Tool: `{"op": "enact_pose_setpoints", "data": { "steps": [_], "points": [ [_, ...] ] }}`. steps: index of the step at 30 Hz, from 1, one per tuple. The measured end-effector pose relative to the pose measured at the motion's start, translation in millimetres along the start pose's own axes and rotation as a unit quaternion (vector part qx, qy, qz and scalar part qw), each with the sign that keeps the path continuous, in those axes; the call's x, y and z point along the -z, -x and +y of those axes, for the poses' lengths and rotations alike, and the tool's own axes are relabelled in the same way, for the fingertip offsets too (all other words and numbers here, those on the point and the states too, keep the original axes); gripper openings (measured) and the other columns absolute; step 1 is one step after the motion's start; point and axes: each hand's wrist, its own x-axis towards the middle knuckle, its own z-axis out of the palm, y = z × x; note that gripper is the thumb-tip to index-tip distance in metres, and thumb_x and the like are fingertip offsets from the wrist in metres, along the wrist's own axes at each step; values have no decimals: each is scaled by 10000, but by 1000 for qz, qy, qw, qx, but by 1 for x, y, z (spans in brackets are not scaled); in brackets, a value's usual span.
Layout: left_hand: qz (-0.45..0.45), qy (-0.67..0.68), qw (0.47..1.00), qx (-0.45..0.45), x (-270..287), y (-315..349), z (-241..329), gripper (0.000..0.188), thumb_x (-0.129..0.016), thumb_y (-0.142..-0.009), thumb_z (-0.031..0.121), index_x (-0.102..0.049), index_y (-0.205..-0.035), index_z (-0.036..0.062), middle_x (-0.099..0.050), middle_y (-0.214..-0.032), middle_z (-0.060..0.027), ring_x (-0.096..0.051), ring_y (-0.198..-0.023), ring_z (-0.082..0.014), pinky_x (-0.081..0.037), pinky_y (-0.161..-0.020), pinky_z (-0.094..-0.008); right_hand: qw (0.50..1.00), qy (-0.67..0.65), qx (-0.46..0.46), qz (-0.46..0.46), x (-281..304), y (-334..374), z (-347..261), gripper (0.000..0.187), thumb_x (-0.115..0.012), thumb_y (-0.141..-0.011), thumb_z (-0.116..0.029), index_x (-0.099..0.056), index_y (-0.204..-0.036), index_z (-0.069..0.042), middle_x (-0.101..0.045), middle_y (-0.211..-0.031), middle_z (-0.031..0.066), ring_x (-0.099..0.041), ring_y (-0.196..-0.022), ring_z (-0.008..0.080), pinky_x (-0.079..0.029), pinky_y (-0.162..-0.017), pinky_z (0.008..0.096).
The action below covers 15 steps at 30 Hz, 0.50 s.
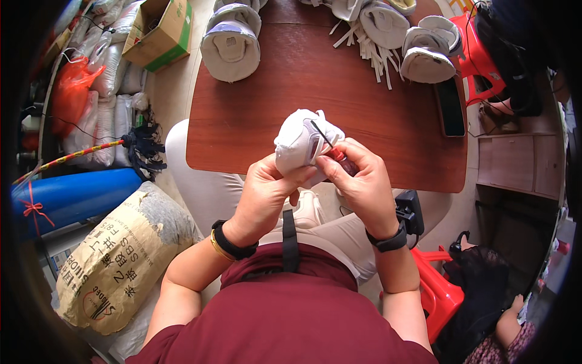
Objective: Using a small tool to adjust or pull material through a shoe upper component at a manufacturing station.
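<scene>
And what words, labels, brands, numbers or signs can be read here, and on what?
Tan sack: large dark characters, letters and numbers, plus a round emblem; partly legible, but wording not copied here.
Cardboard box: faint side print, too small to read.
Front upper in the left stack: dark label patch, too small to read.
Held white shoe upper: no readable text.

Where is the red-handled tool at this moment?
In the head view, near the middle, the red-handled tool is in the right hand, its dark shaft over the white shoe upper that the left hand holds.

White shoe upper [293, 141] (handheld), red-handled tool [337, 156] alongside
</scene>
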Motion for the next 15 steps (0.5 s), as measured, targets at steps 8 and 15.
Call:
{"op": "enact_pose_setpoints", "data": {
  "steps": [8, 15],
  "points": [
    [33, 35, 996, -77, -13, -9, -2, 305, -651, -935, 23, -599, -1236, 28, -689, -1112, -69, -663, -945, -123, -565, -809, -276, 991, 67, 74, 93, -12, -5, 6, 136, -707, -910, -94, -626, -872, 9, -609, -690, 85, -567, -613, 106, -464, -573, 277],
    [21, 40, 996, -72, -16, 0, -8, 302, -655, -935, 18, -601, -1232, 13, -695, -1105, -73, -669, -998, -146, -562, -880, -308, 967, 96, 166, 168, -26, 2, 14, 104, -676, -939, -80, -596, -955, -16, -629, -687, 89, -597, -584, 119, -476, -538, 278]
  ]
}}
